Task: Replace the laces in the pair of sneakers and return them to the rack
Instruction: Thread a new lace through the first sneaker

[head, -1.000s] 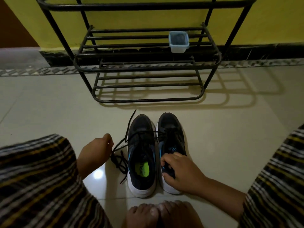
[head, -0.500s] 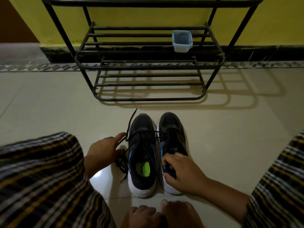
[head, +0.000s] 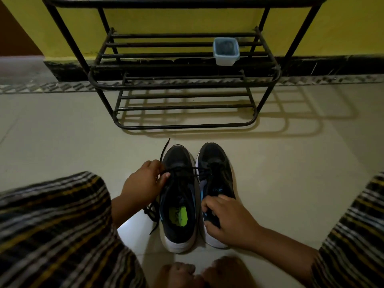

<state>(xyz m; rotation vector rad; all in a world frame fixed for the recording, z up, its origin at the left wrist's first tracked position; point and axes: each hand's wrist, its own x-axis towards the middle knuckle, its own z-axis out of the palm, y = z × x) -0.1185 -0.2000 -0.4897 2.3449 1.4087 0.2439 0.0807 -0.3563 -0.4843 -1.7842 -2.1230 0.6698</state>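
Lace now pinched; left hand moved onto left sneaker.

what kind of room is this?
Likely a home entryway or hall: a black metal shoe rack against a yellow wall, pale tiled floor, and a pair of sneakers on it.

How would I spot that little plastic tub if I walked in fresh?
Find the black metal shoe rack against the yellow wall. On its middle shelf, toward the right end, stands a small square tub of pale translucent plastic, open at the top with something dark inside. It is the only thing on the rack; both sneakers sit on the floor in front.
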